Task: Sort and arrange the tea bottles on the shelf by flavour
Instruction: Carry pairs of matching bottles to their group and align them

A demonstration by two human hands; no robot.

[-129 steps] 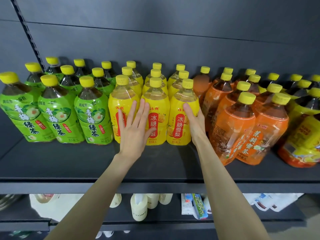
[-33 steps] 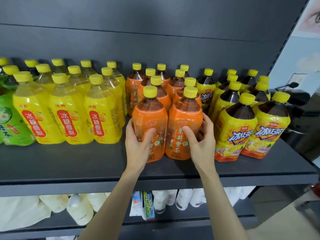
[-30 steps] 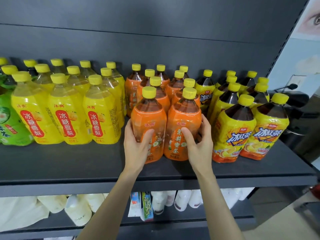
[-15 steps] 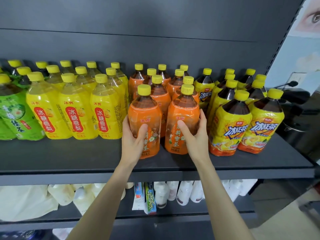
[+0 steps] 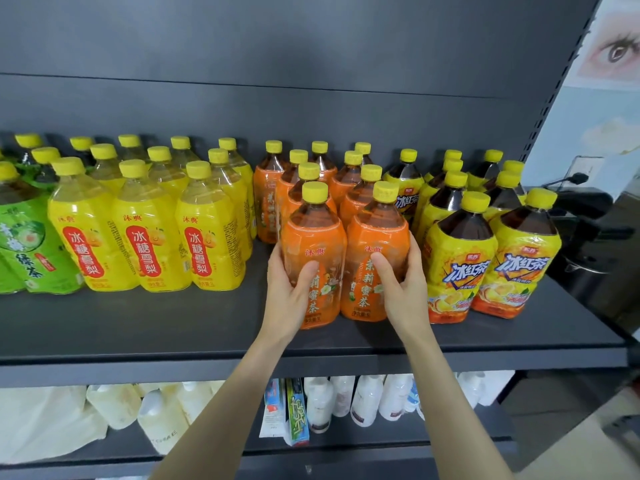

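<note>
nine pear bottles, nine orange bottles, nine iced-tea bottles, four green bottles visible.

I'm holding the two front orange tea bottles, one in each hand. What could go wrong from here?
1. The left orange bottle, gripped by your left hand, stands nearest the shelf edge; a slip might drop it off.
2. Your right hand, on the right orange bottle, sits close beside the front iced-tea bottle and could knock it.
</note>
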